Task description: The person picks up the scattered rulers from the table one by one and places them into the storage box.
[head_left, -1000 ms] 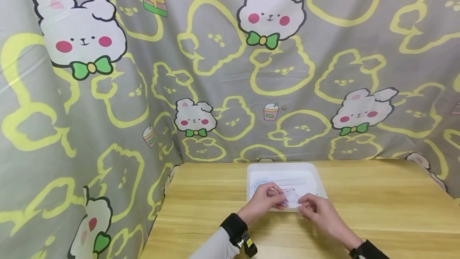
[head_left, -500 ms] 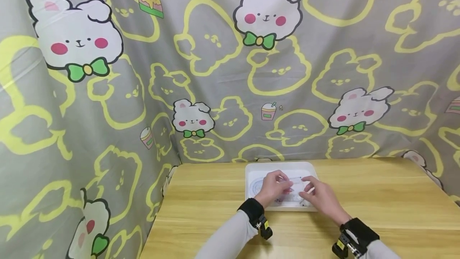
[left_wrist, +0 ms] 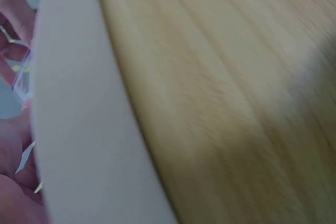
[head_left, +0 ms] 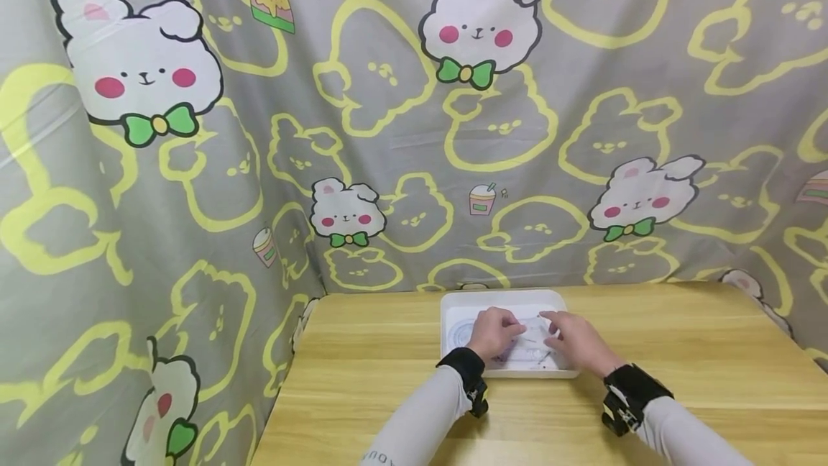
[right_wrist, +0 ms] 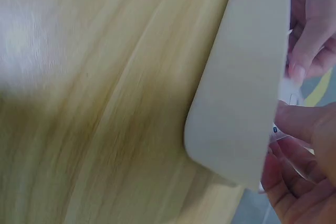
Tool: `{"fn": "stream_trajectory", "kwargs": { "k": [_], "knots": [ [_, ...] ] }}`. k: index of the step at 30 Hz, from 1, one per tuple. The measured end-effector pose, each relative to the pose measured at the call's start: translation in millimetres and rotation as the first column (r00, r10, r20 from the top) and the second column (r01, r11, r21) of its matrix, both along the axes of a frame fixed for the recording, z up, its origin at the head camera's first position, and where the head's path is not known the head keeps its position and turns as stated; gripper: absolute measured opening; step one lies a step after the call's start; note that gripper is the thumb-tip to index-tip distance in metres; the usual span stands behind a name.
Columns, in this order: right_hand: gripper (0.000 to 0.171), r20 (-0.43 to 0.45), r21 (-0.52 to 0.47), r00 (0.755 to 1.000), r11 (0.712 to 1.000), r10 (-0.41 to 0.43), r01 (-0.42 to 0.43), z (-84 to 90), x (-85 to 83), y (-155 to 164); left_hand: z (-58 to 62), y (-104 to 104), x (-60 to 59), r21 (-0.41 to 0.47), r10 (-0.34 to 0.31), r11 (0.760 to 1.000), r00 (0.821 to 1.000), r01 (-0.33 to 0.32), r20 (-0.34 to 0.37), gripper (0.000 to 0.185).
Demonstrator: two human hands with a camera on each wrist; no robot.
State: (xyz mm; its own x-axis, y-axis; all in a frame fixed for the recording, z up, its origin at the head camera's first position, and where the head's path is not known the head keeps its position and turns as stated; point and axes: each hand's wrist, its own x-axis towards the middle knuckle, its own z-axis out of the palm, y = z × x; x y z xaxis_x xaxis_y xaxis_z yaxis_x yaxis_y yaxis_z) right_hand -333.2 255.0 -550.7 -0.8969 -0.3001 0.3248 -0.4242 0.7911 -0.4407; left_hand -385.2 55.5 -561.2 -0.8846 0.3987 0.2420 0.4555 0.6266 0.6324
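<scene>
While both hands sat in white tray on table | L hand + R hand pinched clear plastic rulers, close together | best: lift flat, no flexing.

Head cam: high, facing forward and down, far out; takes in the cartoon curtain, the wooden surface and the white tray. Left wrist cam: very close, blurred, skims the tray rim and surface. Right wrist cam: equally close, on the tray corner. All three share tray and surface.
</scene>
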Motion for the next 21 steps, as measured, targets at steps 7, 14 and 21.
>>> {"fn": "stream_trajectory", "kwargs": {
  "k": [7, 14, 21],
  "knots": [
    [0.045, -0.015, 0.052, 1.0, 0.998, 0.024, -0.023, -7.6, -10.1, 2, -18.3, 8, -5.3, -0.125, 0.019, 0.992, 0.996, -0.03, -0.09, 0.018],
    [0.024, -0.055, 0.142, 0.998, 0.99, 0.0, 0.008, -17.4, -3.9, 9, -33.2, 20, 0.8, -0.176, 0.04, 0.982, 0.988, -0.066, -0.147, 0.027],
    [0.029, -0.178, 0.117, 0.982, 0.992, 0.057, -0.036, -18.2, -6.4, 3, -27.7, 12, -2.0, -0.153, 0.103, 0.98, 0.98, -0.129, -0.171, 0.029]
  ]
}}
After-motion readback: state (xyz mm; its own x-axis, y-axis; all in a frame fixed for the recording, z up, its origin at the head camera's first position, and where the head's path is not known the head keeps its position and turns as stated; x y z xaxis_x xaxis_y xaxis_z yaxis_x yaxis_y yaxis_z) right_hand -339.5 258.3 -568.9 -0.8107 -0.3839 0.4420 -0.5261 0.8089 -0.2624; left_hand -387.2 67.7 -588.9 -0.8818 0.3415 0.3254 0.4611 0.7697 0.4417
